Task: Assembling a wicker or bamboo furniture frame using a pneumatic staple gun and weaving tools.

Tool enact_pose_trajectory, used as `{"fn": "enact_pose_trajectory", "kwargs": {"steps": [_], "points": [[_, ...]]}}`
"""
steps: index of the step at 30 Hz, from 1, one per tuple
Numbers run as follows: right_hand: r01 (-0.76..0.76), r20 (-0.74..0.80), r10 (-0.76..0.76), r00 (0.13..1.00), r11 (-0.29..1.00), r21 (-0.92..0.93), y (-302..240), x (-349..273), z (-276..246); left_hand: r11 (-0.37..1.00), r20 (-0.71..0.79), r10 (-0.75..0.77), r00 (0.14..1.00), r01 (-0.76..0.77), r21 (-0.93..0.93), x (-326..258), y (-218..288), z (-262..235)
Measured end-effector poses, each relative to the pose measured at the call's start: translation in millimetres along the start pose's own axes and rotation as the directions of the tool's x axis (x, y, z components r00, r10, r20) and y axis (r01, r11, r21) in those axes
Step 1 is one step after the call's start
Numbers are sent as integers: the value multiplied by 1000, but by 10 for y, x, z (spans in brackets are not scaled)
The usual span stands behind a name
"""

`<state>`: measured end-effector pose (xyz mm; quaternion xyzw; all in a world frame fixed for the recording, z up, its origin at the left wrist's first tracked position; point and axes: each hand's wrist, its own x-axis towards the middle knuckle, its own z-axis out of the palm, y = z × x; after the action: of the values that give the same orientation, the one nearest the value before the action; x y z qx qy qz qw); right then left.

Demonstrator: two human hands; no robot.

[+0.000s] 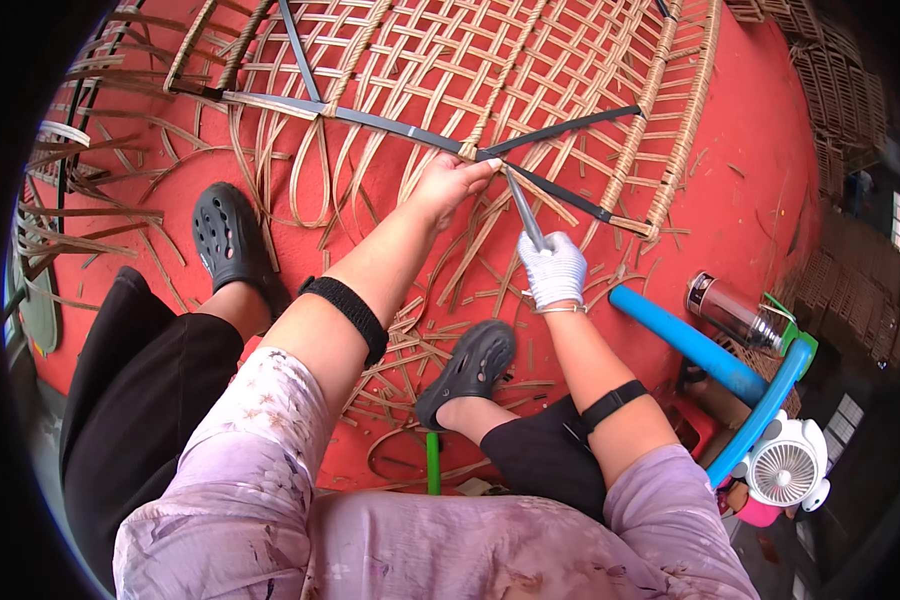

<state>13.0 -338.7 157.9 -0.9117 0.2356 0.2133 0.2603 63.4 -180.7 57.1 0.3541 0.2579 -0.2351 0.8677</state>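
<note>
My left hand, bare, pinches the cane strips where they meet the dark metal frame of a woven rattan panel. My right hand wears a white glove and grips a slim metal tool whose tip points up at the same joint, just right of my left fingers. Both forearms carry black bands. The panel lies on the red floor ahead of my knees.
Loose cane strips litter the floor around my black clogs. A blue tube, a clear bottle and a small white fan sit at my right. More woven panels stack at far right.
</note>
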Motion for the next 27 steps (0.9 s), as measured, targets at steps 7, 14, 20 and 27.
{"fn": "enact_pose_trajectory", "kwargs": {"steps": [7,14,20,27], "points": [[-106,40,116,993,976,-192,91,183,30,1000,-27,16,999,-15,22,48,-30,-4],[-37,-53,21,998,947,-319,227,293,152,1000,-34,-2,999,3,16,45,-31,11],[-44,-45,29,999,925,-378,296,391,233,1000,-52,-3,999,4,10,25,-18,34],[-130,65,150,987,962,-241,455,631,430,1000,-3,-2,1000,2,8,3,11,62]]}}
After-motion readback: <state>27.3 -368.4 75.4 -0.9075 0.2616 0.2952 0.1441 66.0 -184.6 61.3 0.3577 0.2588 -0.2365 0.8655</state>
